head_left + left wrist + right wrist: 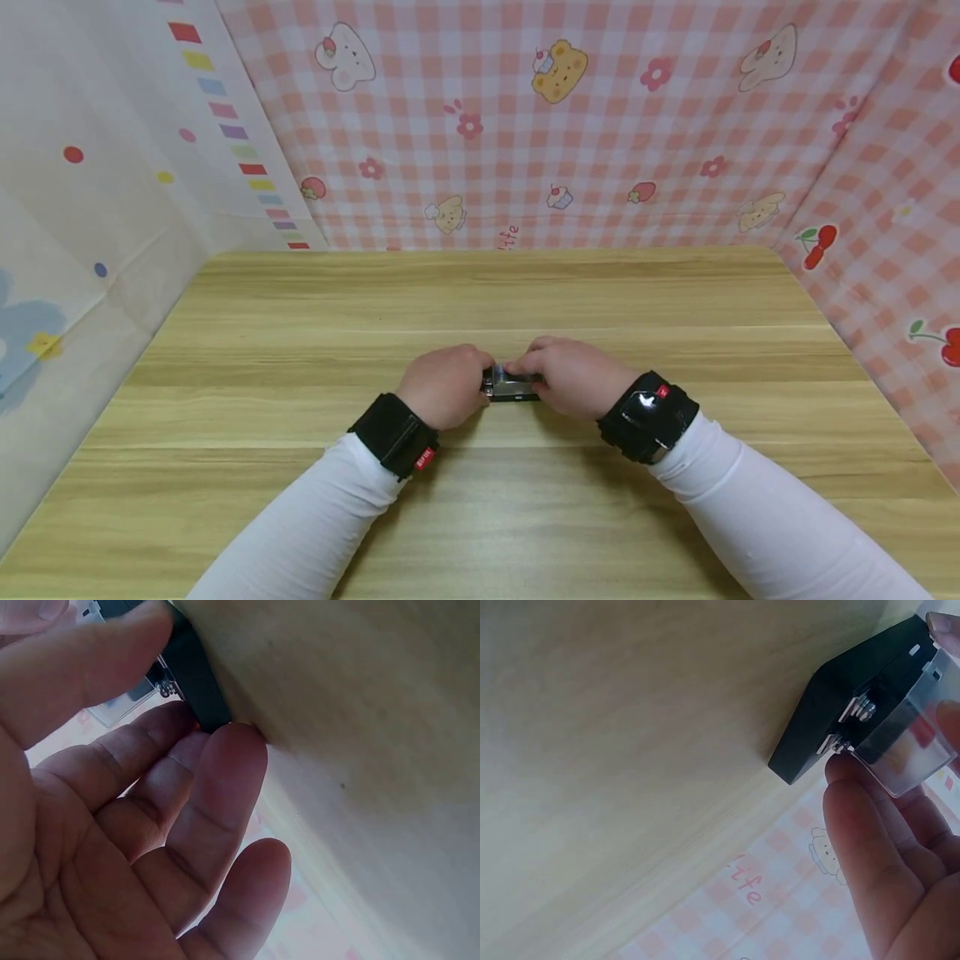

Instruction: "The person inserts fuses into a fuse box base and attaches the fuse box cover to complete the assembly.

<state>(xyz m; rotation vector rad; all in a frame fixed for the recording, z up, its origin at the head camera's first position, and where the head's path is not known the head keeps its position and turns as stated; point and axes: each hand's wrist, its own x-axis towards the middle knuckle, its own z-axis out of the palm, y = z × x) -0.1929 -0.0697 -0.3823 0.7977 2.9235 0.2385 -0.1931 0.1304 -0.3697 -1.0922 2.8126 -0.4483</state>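
A small black block (517, 397) with a clear plastic cover (907, 754) on its upper side is held between both hands, low over the table. Metal screw terminals (865, 710) stick out at one end of the block. My left hand (446, 385) pinches the block's left end between thumb and fingers; its little finger is away from the block in the left wrist view. From the right, my right hand (577, 379) grips the piece, with thumb and fingers around the clear cover. The fingers partly hide both ends of the block in the head view.
The wood-grain table (480, 292) reaches back to a pink checked cloth (480, 150) hung as a wall. A white patterned cloth (97, 217) stands along the left side, and a checked one with cherries (885, 208) along the right.
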